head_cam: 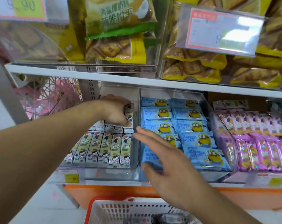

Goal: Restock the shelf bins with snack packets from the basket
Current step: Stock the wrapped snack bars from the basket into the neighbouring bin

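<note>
The snack packets (129, 113) you hold stand upright at the far right of the clear shelf bin (133, 159), your left hand (116, 110) curled round them above the rows of like packets already lying there. Your right hand (167, 157) hovers flat and released, fingers straight, in front of the blue packets (193, 126) in the next bin to the right. Nearest you, the red-rimmed basket (104, 209) sits below the shelf with some packets in it.

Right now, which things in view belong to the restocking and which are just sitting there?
Part of the job:
left hand gripping white snack packets
their clear bin
basket
right hand, open

Just there:
blue packets
purple packets
yellow biscuit bags
price tag
</note>
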The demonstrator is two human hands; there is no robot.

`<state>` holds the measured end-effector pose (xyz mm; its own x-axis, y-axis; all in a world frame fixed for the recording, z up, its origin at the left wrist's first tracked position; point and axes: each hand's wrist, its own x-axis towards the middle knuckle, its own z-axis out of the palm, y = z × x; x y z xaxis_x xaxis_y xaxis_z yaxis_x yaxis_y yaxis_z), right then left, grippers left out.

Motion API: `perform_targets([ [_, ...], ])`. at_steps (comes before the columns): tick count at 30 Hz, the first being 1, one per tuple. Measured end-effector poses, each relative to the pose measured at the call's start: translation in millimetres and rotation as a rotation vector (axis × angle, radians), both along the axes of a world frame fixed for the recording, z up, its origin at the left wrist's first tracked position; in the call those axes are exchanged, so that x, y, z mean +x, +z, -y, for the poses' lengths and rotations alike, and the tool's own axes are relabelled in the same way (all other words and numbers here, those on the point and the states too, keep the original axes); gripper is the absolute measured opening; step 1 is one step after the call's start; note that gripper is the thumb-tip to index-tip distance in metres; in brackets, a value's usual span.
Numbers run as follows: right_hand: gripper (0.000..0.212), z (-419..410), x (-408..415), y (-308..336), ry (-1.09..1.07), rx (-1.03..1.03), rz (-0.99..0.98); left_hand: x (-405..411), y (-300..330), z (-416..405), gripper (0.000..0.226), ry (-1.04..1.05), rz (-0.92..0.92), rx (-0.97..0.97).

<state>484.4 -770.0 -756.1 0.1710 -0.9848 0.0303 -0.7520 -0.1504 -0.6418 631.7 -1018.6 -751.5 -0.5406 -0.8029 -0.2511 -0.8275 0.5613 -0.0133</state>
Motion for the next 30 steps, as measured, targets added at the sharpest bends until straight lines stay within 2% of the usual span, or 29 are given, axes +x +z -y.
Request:
perform_targets([
  [4,0.064,-0.7,1.5,0.0,-0.003,-0.004,0.006,-1.5,3.2,-7.4,0.104,0.031,-0.022,0.023],
  [8,0.064,-1.2,1.2,-0.7,0.003,-0.004,0.001,-0.8,7.9,-16.2,0.087,0.015,-0.049,0.044],
  [13,0.065,-1.7,1.0,-1.8,-0.004,-0.006,0.011,11.2,11.4,-25.9,0.102,0.013,-0.132,0.067],
  [19,0.069,-6.6,1.8,-0.2,-0.013,-0.001,0.033,34.3,24.8,-72.5,0.085,0.019,-0.451,0.004],
  [23,0.067,-13.6,2.4,1.6,-0.027,-0.060,0.028,58.1,31.0,-131.0,0.057,0.013,-0.716,-0.087],
  [27,0.053,-27.9,4.0,-1.0,-0.050,-0.170,0.056,79.0,18.6,-204.6,0.035,0.097,-0.994,-0.012],
  [30,0.033,-47.6,4.2,-7.9,-0.063,-0.154,0.097,86.6,-15.2,-236.0,0.031,0.184,-0.985,0.097],
])
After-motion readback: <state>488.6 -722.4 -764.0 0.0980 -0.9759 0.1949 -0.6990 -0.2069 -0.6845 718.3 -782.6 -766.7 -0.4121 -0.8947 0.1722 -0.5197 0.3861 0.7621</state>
